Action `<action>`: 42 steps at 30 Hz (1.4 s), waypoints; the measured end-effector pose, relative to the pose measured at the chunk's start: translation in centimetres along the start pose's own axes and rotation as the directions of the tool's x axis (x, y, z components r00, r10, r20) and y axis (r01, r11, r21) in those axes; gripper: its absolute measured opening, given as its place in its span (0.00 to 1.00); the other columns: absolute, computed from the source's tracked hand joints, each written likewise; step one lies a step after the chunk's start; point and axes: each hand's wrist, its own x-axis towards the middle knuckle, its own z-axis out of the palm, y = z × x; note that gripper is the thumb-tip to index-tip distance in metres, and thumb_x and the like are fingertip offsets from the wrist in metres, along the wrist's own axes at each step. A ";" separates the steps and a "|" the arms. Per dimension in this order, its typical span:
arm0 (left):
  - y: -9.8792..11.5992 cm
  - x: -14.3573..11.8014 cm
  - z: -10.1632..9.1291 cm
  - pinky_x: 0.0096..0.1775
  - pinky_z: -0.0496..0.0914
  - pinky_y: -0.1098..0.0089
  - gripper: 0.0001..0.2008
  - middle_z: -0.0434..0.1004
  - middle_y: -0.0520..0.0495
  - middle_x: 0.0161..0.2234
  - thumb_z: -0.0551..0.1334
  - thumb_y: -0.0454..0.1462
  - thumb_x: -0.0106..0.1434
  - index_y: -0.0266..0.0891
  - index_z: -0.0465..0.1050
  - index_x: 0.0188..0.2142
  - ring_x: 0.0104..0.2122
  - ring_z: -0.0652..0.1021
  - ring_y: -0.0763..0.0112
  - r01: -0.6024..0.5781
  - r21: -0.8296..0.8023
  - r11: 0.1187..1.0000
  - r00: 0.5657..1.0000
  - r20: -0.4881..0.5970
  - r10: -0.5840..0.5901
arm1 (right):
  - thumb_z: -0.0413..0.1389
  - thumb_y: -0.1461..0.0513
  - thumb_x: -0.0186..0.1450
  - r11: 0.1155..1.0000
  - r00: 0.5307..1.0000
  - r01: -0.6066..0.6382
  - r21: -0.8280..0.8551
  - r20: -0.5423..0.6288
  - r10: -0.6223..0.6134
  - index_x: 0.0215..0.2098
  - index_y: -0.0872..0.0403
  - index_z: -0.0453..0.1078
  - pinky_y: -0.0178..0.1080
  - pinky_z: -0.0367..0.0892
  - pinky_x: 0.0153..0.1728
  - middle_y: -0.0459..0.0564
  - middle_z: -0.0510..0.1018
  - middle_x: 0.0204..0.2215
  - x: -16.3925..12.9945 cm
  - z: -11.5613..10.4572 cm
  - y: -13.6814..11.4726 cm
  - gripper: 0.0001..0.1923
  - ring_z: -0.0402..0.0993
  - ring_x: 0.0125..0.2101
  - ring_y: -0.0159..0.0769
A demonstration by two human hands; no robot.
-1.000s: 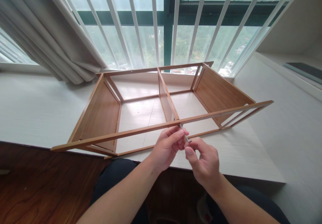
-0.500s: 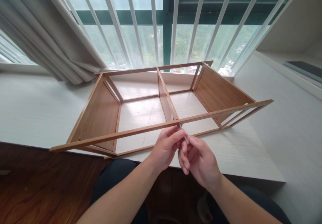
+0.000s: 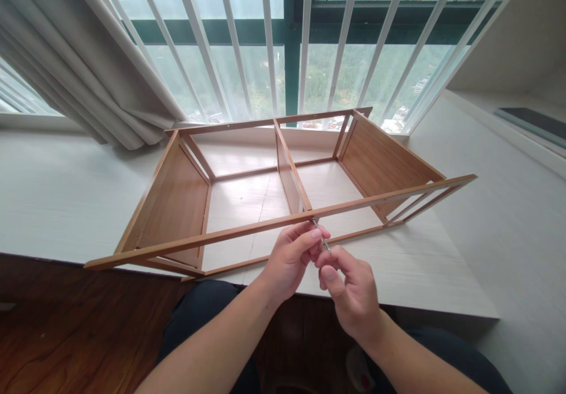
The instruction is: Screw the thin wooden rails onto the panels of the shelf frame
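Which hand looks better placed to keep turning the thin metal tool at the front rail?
Probably the right hand: its grip pinches the metal tool's free lower end. The left hand pinches higher up beside the front rail, seemingly steadying the tip.

The shelf frame point(image 3: 283, 205) looks like warm brown wood or wood-look board, smooth with a faint satin sheen, its side panels showing a fine straight grain. The thin tool point(image 3: 322, 237) pinched between the bare hands is grey metal, slightly shiny. The table point(image 3: 424, 270) is a pale, matt, wood-grain laminate. The floor point(image 3: 66, 329) at near left is dark reddish wood with a glossy finish. The curtain point(image 3: 101, 69) at far left is off-white cloth, soft and matt. The window bars point(image 3: 269, 34) look painted white and smooth.
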 end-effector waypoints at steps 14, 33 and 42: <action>0.0 0.1 -0.2 0.28 0.62 0.74 0.10 0.68 0.52 0.22 0.70 0.40 0.61 0.33 0.80 0.32 0.23 0.67 0.78 -0.009 -0.059 0.998 1.000 0.001 0.010 | 0.55 0.59 0.71 0.986 0.990 0.070 -0.152 -0.110 -0.087 0.30 0.53 0.70 0.32 0.62 0.26 0.41 0.70 0.20 1.4 -0.1 -0.4 0.12 0.66 0.21 0.29; 0.1 0.1 -0.1 0.23 0.65 0.74 0.13 0.69 0.53 0.20 0.72 0.43 0.57 0.34 0.77 0.30 0.20 0.72 0.74 0.006 0.035 0.999 1.000 0.003 -0.006 | 0.52 0.48 0.72 0.675 0.913 -0.333 0.658 0.047 0.405 0.31 0.54 0.70 0.34 0.63 0.16 0.44 0.72 0.21 1.2 0.7 0.4 0.20 0.66 0.15 0.31; 0.2 0.1 -0.1 0.26 0.64 0.74 0.11 0.68 0.53 0.20 0.72 0.42 0.59 0.34 0.80 0.31 0.22 0.69 0.77 -0.031 0.004 1.000 1.000 -0.006 0.031 | 0.57 0.54 0.71 0.983 0.995 -0.073 0.168 -0.059 0.084 0.34 0.52 0.70 0.35 0.63 0.28 0.41 0.70 0.21 0.6 0.0 0.6 0.12 0.66 0.23 0.30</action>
